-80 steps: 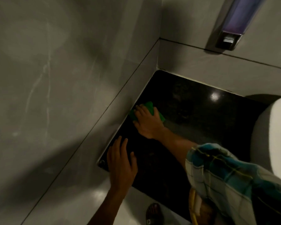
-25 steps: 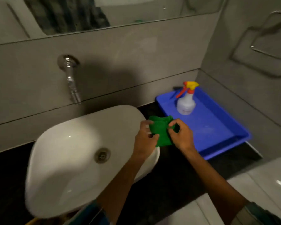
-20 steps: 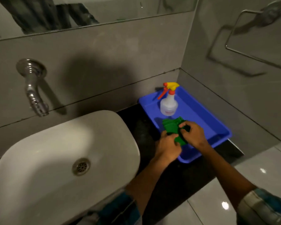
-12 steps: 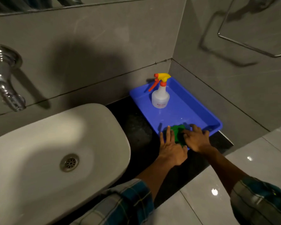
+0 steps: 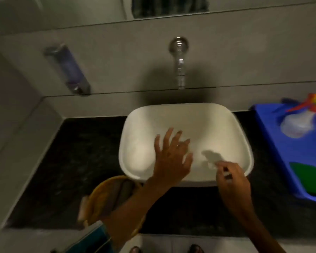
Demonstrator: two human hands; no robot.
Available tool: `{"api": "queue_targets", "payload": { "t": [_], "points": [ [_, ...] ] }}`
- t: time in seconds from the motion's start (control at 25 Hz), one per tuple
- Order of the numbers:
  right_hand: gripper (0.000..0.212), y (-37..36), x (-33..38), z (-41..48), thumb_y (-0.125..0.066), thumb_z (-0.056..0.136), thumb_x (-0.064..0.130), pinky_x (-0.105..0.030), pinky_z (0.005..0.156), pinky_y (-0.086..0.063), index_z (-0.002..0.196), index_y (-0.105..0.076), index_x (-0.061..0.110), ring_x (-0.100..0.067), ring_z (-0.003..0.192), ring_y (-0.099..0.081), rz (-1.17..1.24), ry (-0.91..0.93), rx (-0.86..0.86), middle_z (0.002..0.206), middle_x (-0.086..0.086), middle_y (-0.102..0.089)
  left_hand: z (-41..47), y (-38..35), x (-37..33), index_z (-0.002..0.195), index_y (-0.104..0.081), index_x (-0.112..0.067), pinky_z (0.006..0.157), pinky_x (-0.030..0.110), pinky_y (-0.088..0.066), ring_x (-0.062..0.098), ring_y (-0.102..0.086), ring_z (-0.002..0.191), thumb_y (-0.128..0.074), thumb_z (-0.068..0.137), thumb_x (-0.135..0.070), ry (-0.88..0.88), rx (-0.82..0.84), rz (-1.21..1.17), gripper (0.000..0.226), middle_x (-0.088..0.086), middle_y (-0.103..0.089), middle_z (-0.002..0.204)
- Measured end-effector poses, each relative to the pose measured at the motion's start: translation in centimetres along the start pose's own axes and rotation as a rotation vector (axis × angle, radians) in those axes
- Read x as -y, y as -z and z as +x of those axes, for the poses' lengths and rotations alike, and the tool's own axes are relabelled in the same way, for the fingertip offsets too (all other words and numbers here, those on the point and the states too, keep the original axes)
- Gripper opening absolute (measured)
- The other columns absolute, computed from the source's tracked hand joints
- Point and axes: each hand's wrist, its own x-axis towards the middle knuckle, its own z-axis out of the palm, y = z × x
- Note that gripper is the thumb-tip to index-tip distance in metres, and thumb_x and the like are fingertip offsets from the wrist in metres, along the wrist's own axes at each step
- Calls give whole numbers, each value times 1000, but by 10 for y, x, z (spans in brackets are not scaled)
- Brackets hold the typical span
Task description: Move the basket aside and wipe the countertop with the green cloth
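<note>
The green cloth (image 5: 309, 177) lies folded in the near end of the blue tray (image 5: 274, 143) at the right edge of the black countertop (image 5: 77, 161). A yellow woven basket (image 5: 106, 196) sits on the countertop's front edge, left of the basin, partly under my left forearm. My left hand (image 5: 171, 156) hovers over the white basin (image 5: 217, 125) with fingers spread and empty. My right hand (image 5: 232, 179) is over the basin's front right rim, fingers loosely curled, holding nothing.
A chrome wall tap (image 5: 179, 63) juts out above the basin. A soap dispenser (image 5: 69, 70) hangs on the wall at left. A spray bottle (image 5: 299, 123) with a red and yellow trigger stands in the tray. Grey tiled walls close the left side.
Both hands let go of the green cloth in the blue tray and moved left over the basin. The view swung left from the tray to the basin.
</note>
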Motion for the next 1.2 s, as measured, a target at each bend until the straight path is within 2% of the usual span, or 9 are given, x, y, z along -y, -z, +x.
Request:
{"api": "queue_targets", "payload": {
  "t": [0.08, 0.2, 0.32, 0.4, 0.56, 0.76, 0.88, 1.0, 1.2],
  "points": [
    [31, -48, 33, -40, -62, 84, 6, -8, 67, -44, 85, -59, 37, 0, 72, -61, -24, 150, 257, 85, 16, -63, -48, 42, 78, 121, -65, -28, 116, 56, -19, 28, -33, 143, -58, 85, -39, 215, -49, 116, 38, 4, -54, 142],
    [23, -109, 66, -85, -64, 84, 20, -9, 58, -45, 80, -56, 42, 3, 66, -62, -71, 113, 612, 71, 12, -66, -130, 91, 177, 123, -62, -31, 112, 49, -24, 27, -30, 143, -53, 87, -42, 578, 91, 198, 39, 5, -51, 144],
    [23, -154, 72, -102, -63, 87, 35, -21, 64, -43, 102, -47, 37, -7, 73, -61, -144, 38, 700, 83, 7, -65, -188, 101, 234, 134, -48, -27, 105, 46, -37, 31, -43, 131, -50, 89, -49, 904, 405, 145, 50, 12, -50, 139],
    [35, -171, 75, -108, -68, 85, 28, -26, 69, -44, 115, -49, 27, -12, 75, -62, -143, 9, 633, 84, 4, -66, -212, 95, 245, 130, -51, -22, 91, 36, -49, 27, -62, 109, -49, 90, -54, 1018, 446, -73, 51, 9, -64, 119],
    [40, -191, 82, -115, -76, 75, 20, -10, 56, -47, 107, -56, 33, 0, 67, -67, -131, -68, 588, 76, 8, -71, -228, 89, 257, 108, -67, -20, 54, 16, -44, -3, -54, 58, -51, 93, -43, 953, 255, -287, 32, -14, -60, 66],
    [30, -258, 135, -106, -78, 74, 15, -21, 64, -55, 90, -59, 32, -3, 70, -69, 22, -4, 525, 77, 6, -73, -206, 128, 336, 110, -65, -31, 77, 33, -49, 29, -68, 97, -46, 93, -53, 908, 63, -167, 34, 3, -74, 102],
    [28, -304, 168, -91, -76, 76, 15, -16, 61, -52, 92, -57, 28, -7, 71, -68, 69, 0, 530, 82, 3, -71, -189, 138, 378, 118, -61, -29, 86, 41, -51, 33, -65, 104, -41, 96, -48, 875, 83, -104, 35, 9, -71, 111],
    [29, -337, 189, -82, -70, 84, 15, -13, 52, -51, 102, -50, 23, -4, 72, -64, 45, -20, 612, 95, -3, -68, -183, 141, 404, 115, -62, -22, 77, 38, -45, 36, -64, 100, -38, 99, -40, 908, 128, -48, 35, 15, -70, 107],
    [46, -308, 229, -48, -68, 83, 39, -30, 65, -55, 118, -43, 24, -13, 81, -65, -51, 160, 513, 105, -4, -64, -130, 164, 390, 116, -59, -18, 91, 47, -41, 32, -59, 110, -42, 95, -40, 829, 81, 55, 35, 13, -67, 117]
  ]
}}
